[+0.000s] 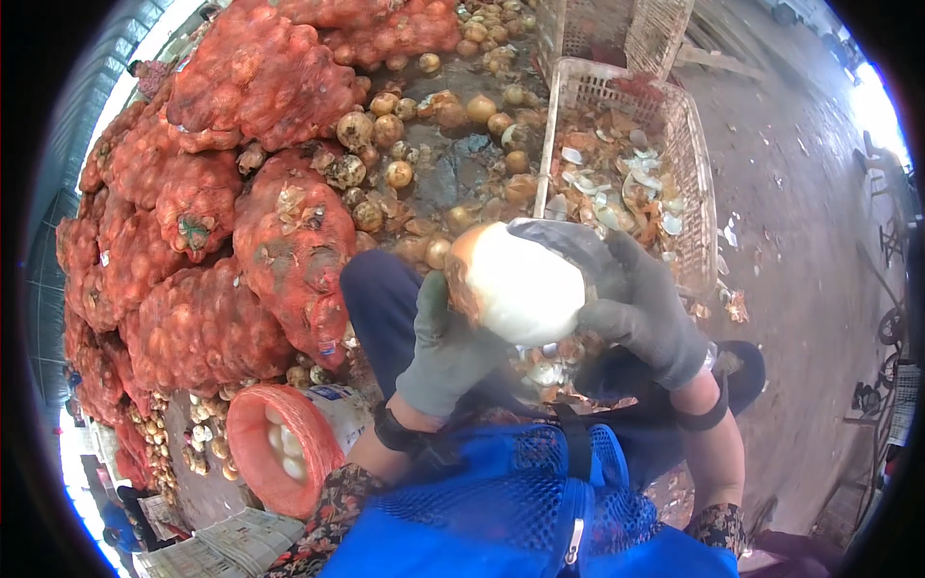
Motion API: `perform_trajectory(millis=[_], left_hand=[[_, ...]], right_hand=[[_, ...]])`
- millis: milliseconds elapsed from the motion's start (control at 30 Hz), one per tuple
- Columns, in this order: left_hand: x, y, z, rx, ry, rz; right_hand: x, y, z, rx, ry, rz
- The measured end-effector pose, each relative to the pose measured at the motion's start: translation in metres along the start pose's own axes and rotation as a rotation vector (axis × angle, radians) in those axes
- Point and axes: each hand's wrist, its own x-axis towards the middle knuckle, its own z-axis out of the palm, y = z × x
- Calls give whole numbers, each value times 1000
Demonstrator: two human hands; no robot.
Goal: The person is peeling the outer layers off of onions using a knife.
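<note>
A large onion [528,289] is held up in front of my knees. Most of it is peeled white, with brown skin left on its left side. My left hand [448,356], in a grey glove, is closed round its lower left, thumb up along the brown skin. My right hand [641,313], gloved too, grips it from the right, fingers over the top and thumb low on the white side. Whether the right hand also has a small tool in it is hidden. Behind the onion stands a plastic crate [708,183] with loose peelings inside.
Red mesh sacks of onions [260,82] are piled at the left. Loose unpeeled onions [385,130] lie on the floor ahead. At the lower left, a bucket [337,414] lined with red mesh holds peeled onions [284,441]. Scraps of skin [729,231] lie right of the crate.
</note>
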Motion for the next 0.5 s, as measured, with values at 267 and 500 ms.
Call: perform_trajectory(millis=[267, 500], left_hand=[[-9, -13, -9, -32, -31, -156], [-14, -8, -2, -101, -40, -211]], right_hand=[[-11, 13, 1, -81, -71, -78], [-18, -5, -5, -235, -32, -18]])
